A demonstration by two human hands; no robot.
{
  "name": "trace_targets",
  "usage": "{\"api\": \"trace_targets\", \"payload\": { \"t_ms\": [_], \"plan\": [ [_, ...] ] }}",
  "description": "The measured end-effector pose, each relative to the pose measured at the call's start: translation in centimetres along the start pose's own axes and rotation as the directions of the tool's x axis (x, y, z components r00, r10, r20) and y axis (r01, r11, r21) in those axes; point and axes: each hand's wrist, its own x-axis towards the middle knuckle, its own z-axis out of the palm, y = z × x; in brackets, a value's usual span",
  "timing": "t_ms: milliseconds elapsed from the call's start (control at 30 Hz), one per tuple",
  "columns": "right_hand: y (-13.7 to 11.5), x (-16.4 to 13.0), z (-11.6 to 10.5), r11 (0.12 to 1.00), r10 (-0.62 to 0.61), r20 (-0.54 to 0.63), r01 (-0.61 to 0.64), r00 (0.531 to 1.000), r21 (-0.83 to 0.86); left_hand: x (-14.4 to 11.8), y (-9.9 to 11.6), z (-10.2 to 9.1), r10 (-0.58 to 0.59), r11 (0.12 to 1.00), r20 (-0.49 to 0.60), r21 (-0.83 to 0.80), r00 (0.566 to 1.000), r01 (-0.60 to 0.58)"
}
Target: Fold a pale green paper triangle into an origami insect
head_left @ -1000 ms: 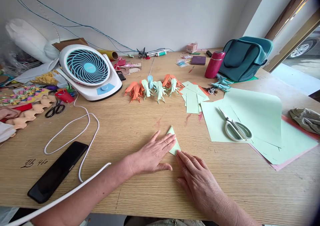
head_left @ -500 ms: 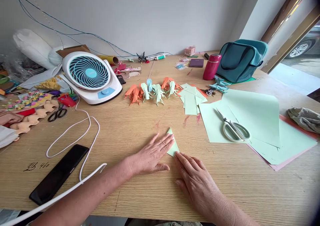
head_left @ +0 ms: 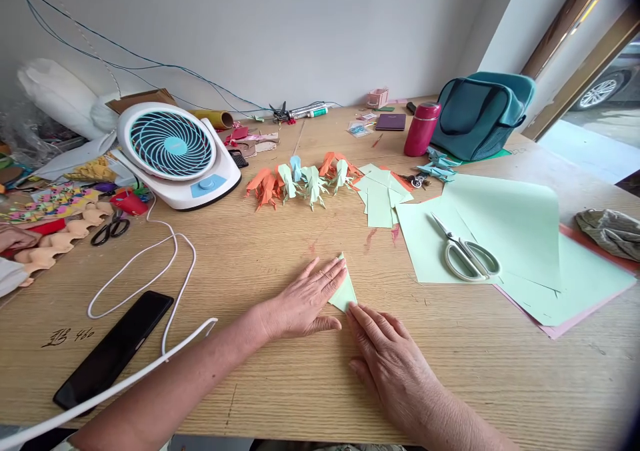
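Now, small pale-green folded-paper triangle (head_left: 344, 297) flat on light wood-grain bench (head_left: 285, 388), partly beneath left hand (head_left: 307, 301); right hand (head_left: 390, 351) touching near corner. Hands laid flat, just apart, neither pinching. Uneven pressure could skew folds; slipping fingertips could shift paper. White glossy cable (head_left: 143, 374) runs close along left forearm (head_left: 205, 371): lifting arm might drag it. Beyond hands, orange, green, blue folded-paper figures (head_left: 315, 186).

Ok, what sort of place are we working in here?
Probably a small papercraft workspace: the wooden table holds a cluster of folded paper figures, large pale green sheets with scissors on top, and a small folded green paper under the hands.
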Motion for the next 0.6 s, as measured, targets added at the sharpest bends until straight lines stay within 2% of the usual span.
{"api": "trace_targets", "payload": {
  "t_ms": [333, 600],
  "plan": [
    [0.04, -0.04, 0.08, 1.0, 0.004, -0.025, -0.004, 1.0, 0.013, 0.51, -0.3, 0.14, -0.022, 1.0, 0.013, 0.015, 1.0, 0.022],
    [0.0, 0.17, -0.04, 1.0, 0.008, -0.037, -0.008, 0.999, 0.008, 1.13, -0.67, 0.23, -0.027, 0.997, -0.019, 0.068, 0.999, 0.028]
  ]
}}
